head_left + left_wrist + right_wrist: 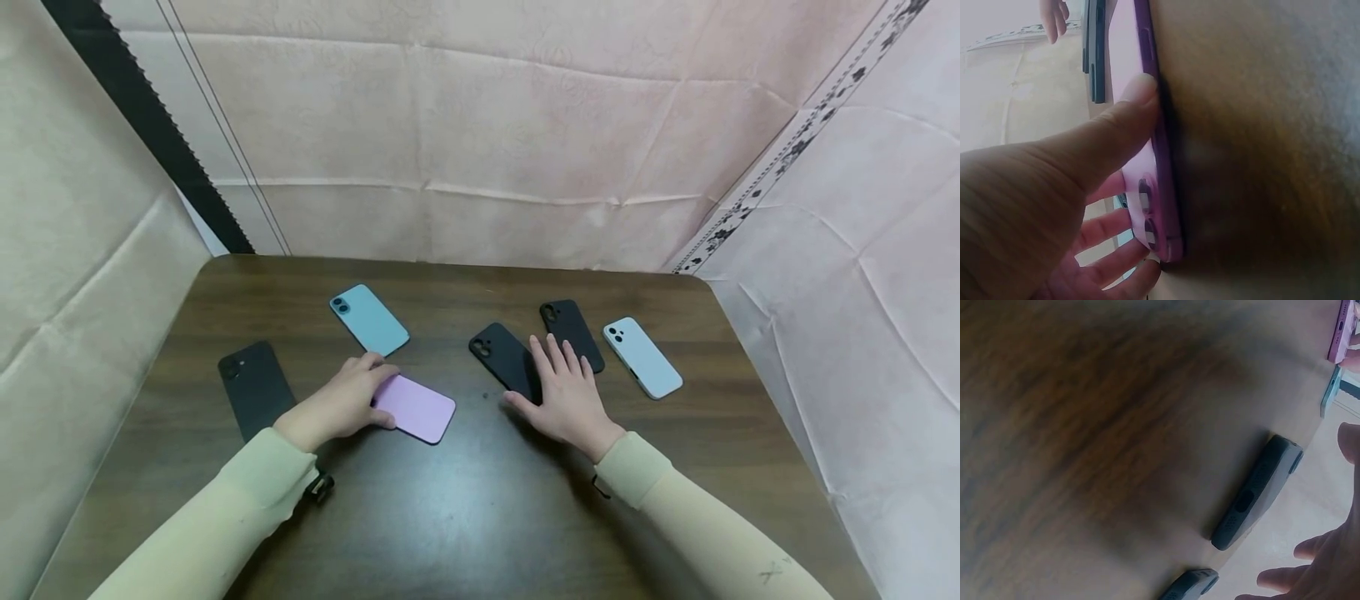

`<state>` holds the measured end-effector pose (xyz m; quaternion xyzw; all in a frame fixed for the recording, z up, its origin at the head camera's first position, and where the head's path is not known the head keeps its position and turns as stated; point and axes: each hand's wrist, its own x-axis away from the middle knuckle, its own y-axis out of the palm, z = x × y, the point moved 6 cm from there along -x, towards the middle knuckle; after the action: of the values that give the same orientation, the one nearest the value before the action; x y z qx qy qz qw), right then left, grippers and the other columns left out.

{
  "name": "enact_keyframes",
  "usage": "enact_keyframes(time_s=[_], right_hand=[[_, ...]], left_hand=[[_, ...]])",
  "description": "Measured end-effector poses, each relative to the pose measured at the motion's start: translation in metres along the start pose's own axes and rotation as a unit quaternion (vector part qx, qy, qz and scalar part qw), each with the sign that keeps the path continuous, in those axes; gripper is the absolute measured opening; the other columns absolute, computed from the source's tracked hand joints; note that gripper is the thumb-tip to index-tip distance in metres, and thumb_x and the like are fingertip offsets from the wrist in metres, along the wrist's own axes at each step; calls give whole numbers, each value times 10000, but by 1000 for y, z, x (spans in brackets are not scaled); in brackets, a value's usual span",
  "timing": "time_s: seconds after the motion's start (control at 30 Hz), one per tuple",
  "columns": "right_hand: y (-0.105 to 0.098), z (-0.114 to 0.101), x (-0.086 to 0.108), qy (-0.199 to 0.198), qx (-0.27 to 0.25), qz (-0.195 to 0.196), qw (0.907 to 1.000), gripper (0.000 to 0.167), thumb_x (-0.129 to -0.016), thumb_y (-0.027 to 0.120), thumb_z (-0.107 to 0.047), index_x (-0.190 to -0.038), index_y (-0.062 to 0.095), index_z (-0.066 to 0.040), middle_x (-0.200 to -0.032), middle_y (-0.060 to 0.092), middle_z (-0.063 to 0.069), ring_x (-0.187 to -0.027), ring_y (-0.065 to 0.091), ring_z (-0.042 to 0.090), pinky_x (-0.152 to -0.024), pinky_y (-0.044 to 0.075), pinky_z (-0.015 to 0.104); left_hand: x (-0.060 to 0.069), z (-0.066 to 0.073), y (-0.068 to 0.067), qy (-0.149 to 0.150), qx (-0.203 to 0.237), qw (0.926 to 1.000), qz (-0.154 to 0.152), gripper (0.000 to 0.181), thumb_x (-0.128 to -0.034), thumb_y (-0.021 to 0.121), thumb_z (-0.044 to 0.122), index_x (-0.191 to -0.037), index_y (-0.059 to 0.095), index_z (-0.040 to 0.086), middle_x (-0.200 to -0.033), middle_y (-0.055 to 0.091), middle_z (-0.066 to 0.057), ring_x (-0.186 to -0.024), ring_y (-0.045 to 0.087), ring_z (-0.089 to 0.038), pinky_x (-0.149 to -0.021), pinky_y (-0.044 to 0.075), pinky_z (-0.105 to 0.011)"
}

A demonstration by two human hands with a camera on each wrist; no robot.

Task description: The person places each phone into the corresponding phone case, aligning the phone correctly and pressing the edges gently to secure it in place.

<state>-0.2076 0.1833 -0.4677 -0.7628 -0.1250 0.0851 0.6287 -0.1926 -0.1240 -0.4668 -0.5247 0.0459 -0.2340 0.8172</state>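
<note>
My left hand [348, 400] holds a purple phone [418, 408] that lies camera side up on the table. In the left wrist view the thumb sits at the purple phone's [1129, 56] long side edge, and the fingers reach its far side near the two lenses. My right hand [566, 400] is spread, fingers straight, just over the near end of a black phone [506, 358]. A gap shows between that hand [1329, 556] and the black phone [1257, 494] in the right wrist view. Behind its fingertips lies a second black phone [572, 329].
A light blue phone [371, 321] lies beyond my left hand. At the left is a dark phone [255, 383], partly behind my left wrist. A white phone [642, 358] lies at the right. The brown wooden table [450, 533] meets cloth-covered walls [487, 150] at its back and sides.
</note>
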Motion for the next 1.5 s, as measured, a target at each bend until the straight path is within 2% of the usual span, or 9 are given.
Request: enact_keyframes(time_s=[0.33,0.5,0.63,0.8,0.97,1.23,1.5], right_hand=[[1,-4,0,-12,44,-27,10000,967,-832,386,-803,-1559,155,-209,-1593,156,132,-1438,131,376,-1101,145,626],[3,-6,2,-29,23,-66,10000,972,-829,380,-808,-1559,155,-207,-1594,150,131,-1442,115,371,-1105,130,622],[3,-6,3,-45,43,-46,10000,977,-828,383,-809,-1560,145,-208,-1594,149,132,-1442,113,372,-1107,128,618],[2,-6,5,-52,80,5,10000,963,-839,398,-790,-1561,142,-206,-1592,156,134,-1444,116,363,-1114,135,599],[2,-8,5,-60,61,-26,10000,964,-839,395,-793,-1561,139,-208,-1595,145,130,-1444,114,365,-1109,137,611],[0,-10,5,-88,-51,20,9999,967,-834,396,-796,-1559,145,-208,-1592,163,122,-1444,135,338,-1114,165,589],[-2,-12,6,-186,-259,147,9994,940,-853,468,-740,-1552,174,-183,-1582,198,125,-1434,180,332,-1107,216,571]], left_hand=[[1,-3,-3,-80,-69,9999,-67,793,-674,887,383,-1310,551,48,-1275,482,-161,-1052,409,-325,-863,415,-479],[2,-5,-3,-249,-135,9993,-224,810,-641,887,450,-1271,555,62,-1241,484,-160,-1058,406,-330,-887,390,-510],[2,-6,-2,-255,-151,9992,-253,829,-640,881,466,-1277,537,61,-1259,477,-166,-1080,402,-330,-916,379,-525],[6,-6,-1,-245,-104,9995,-149,830,-646,881,455,-1284,510,75,-1233,481,-162,-1067,407,-328,-910,381,-518],[9,-6,0,-243,51,9997,85,829,-644,888,441,-1275,488,83,-1179,495,-124,-1032,426,-308,-892,395,-508],[18,-6,4,-144,401,9983,388,768,-670,893,370,-1249,513,39,-1181,504,-104,-1029,431,-285,-858,434,-432],[27,-12,5,-194,836,9957,346,660,-757,845,298,-1267,515,41,-1169,510,-131,-1029,467,-274,-852,460,-449]])
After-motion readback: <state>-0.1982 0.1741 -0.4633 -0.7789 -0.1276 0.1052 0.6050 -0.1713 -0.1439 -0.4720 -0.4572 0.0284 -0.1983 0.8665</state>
